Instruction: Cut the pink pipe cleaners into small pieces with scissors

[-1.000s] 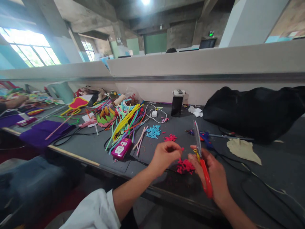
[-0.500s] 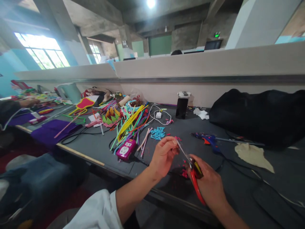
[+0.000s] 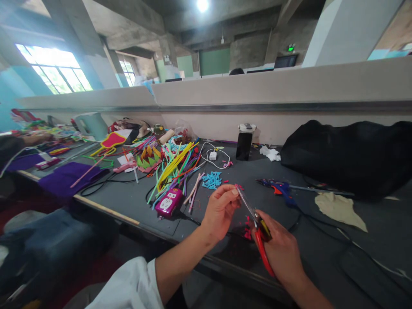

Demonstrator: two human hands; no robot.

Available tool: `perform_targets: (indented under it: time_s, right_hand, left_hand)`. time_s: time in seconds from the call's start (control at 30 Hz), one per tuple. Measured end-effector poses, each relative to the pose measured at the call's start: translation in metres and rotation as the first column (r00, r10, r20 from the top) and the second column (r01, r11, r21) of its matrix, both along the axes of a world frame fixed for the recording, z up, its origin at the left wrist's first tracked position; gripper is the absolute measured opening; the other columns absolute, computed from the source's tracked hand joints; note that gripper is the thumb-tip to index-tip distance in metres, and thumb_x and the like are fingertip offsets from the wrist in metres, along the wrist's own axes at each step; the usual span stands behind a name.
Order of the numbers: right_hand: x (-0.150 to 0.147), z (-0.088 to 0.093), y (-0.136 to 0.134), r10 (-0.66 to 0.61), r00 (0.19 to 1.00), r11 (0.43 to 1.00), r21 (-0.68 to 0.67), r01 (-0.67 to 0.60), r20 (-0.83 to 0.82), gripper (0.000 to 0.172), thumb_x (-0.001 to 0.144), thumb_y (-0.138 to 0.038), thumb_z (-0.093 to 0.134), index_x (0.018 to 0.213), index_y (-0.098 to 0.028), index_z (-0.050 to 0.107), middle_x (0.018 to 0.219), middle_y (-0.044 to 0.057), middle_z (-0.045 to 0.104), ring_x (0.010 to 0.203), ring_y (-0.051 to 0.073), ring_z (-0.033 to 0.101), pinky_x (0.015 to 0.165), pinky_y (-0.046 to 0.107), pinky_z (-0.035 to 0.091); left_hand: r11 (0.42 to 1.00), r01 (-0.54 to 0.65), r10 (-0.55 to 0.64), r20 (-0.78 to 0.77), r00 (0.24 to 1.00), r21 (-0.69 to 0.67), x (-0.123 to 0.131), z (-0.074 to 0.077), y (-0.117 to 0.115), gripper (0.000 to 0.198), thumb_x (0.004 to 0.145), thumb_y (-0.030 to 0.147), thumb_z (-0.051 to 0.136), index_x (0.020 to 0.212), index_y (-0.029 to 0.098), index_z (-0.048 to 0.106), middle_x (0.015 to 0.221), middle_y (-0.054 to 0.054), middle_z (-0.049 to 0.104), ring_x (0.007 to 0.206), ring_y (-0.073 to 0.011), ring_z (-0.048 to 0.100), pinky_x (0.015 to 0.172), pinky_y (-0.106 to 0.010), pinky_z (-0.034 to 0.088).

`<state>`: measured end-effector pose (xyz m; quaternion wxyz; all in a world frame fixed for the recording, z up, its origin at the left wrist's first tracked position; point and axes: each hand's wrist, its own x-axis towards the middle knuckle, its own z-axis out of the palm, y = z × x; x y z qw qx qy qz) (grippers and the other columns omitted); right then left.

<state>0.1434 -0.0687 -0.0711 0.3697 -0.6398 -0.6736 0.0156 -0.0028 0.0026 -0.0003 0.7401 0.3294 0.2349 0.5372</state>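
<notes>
scissors (image 3: pixel 260 243) are sitting in the right hand (image 3: pixel 283 246), above the near part of the table (image 3: pixel 128 197). that hand is gripping the red handles, fingers curling round them; a yellowish part is showing there too, and whether it belongs to the scissors is unclear. their long axis is running aslant: the handles are lying near and to the right, while the blades (image 3: pixel 247 204) are pointing forward and leftward, the tips meeting the fingertips of the left hand (image 3: pixel 221 212). the right hand is thus holding the handle end, and the left is being the nearer one to the tips. the left thumb and index are pressing together in a pinch; any bit between them is too small to make out. red pieces (image 3: pixel 247 232) are lying between the hands, blue pieces (image 3: pixel 211 180) beyond the left hand, and a glue gun (image 3: pixel 280 187) beyond the right.
</notes>
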Motion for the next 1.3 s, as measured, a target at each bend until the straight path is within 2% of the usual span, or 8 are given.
perform_targets:
  time_s: [0.17, 0.4, 0.63, 0.8, 0.93, 1.13, 1.23, 1.3]
  right_hand:
    - [-0.002, 0.000, -0.001, 0.003, 1.000, 0.997, 0.075, -0.004, 0.011, 0.033, 0.085, -0.027, 0.048, 0.113, -0.017, 0.063, 0.103, 0.008, 0.072, 0.090, 0.020, 0.070, 0.078, 0.030, 0.055]
    - [-0.002, 0.005, 0.000, -0.012, 0.998, 0.999, 0.029, 0.013, -0.054, 0.029, 0.086, -0.031, 0.049, 0.109, -0.019, 0.064, 0.093, 0.004, 0.074, 0.078, 0.018, 0.071, 0.072, 0.026, 0.055]
    - [0.004, 0.029, -0.002, -0.060, 0.975, 0.993, 0.084, 0.080, -0.213, 0.032, 0.087, -0.042, 0.055, 0.108, -0.020, 0.063, 0.091, 0.002, 0.072, 0.068, 0.015, 0.069, 0.070, 0.024, 0.054]
    - [0.008, 0.043, -0.006, -0.006, 0.958, 0.991, 0.129, 0.045, -0.287, 0.033, 0.088, -0.040, 0.057, 0.115, -0.022, 0.059, 0.098, 0.002, 0.071, 0.075, 0.014, 0.069, 0.073, 0.023, 0.054]
    - [0.008, 0.042, -0.005, 0.028, 0.962, 0.988, 0.151, 0.013, -0.270, 0.028, 0.088, -0.035, 0.055, 0.113, -0.022, 0.060, 0.102, 0.004, 0.070, 0.076, 0.014, 0.069, 0.073, 0.025, 0.054]
    - [0.010, 0.042, -0.002, 0.005, 0.972, 0.994, 0.105, 0.021, -0.237, 0.030, 0.088, -0.035, 0.054, 0.114, -0.022, 0.059, 0.098, 0.003, 0.070, 0.071, 0.012, 0.067, 0.069, 0.022, 0.053]
    - [0.012, 0.041, -0.001, -0.033, 0.973, 0.995, 0.084, 0.054, -0.230, 0.030, 0.087, -0.038, 0.054, 0.112, -0.022, 0.061, 0.100, 0.003, 0.071, 0.075, 0.013, 0.068, 0.069, 0.022, 0.052]
    - [0.013, 0.039, -0.001, -0.046, 0.968, 0.996, 0.063, 0.063, -0.245, 0.028, 0.087, -0.039, 0.055, 0.109, -0.022, 0.062, 0.102, 0.002, 0.071, 0.074, 0.013, 0.068, 0.069, 0.021, 0.052]
  left_hand:
    - [1.000, -0.005, 0.006, -0.024, 1.000, 0.019, -0.001, -0.001, 0.000, 0.013, 0.070, 0.023, 0.074, 0.075, 0.016, 0.065, 0.064, 0.003, 0.055, 0.062, -0.0086, 0.052, 0.069, -0.025, 0.044]
    - [1.000, -0.002, 0.002, -0.030, 1.000, -0.010, 0.001, 0.000, 0.000, 0.015, 0.068, 0.024, 0.074, 0.074, 0.016, 0.064, 0.065, 0.003, 0.054, 0.059, -0.0071, 0.047, 0.064, -0.023, 0.041]
    - [0.969, 0.244, -0.245, -0.095, 0.965, -0.022, 0.000, -0.005, 0.002, 0.013, 0.066, 0.022, 0.070, 0.068, 0.014, 0.060, 0.059, 0.004, 0.048, 0.053, -0.0066, 0.041, 0.057, -0.023, 0.035]
    - [0.894, 0.442, -0.438, -0.336, 0.834, -0.071, 0.001, -0.009, -0.004, 0.008, 0.061, 0.018, 0.066, 0.068, 0.013, 0.065, 0.061, 0.001, 0.056, 0.053, -0.0075, 0.046, 0.054, -0.022, 0.034]
    - [0.874, 0.479, -0.470, -0.395, 0.789, -0.083, 0.005, -0.011, -0.007, 0.011, 0.058, 0.020, 0.064, 0.067, 0.013, 0.066, 0.058, 0.001, 0.057, 0.051, -0.0084, 0.048, 0.053, -0.022, 0.035]
    - [0.918, 0.394, -0.317, -0.506, 0.802, 0.049, 0.008, -0.016, -0.009, 0.010, 0.064, 0.024, 0.063, 0.067, 0.014, 0.061, 0.057, 0.002, 0.053, 0.051, -0.0081, 0.045, 0.052, -0.022, 0.033]
    - [0.890, 0.312, -0.011, -0.669, 0.743, 0.332, 0.009, -0.017, -0.011, 0.008, 0.071, 0.024, 0.062, 0.071, 0.015, 0.061, 0.063, 0.001, 0.056, 0.057, -0.0099, 0.048, 0.056, -0.023, 0.036]
    - [0.783, 0.314, 0.226, -0.716, 0.661, 0.538, 0.008, -0.016, -0.012, 0.005, 0.073, 0.019, 0.059, 0.071, 0.016, 0.061, 0.067, 0.000, 0.059, 0.062, -0.0113, 0.051, 0.060, -0.024, 0.037]
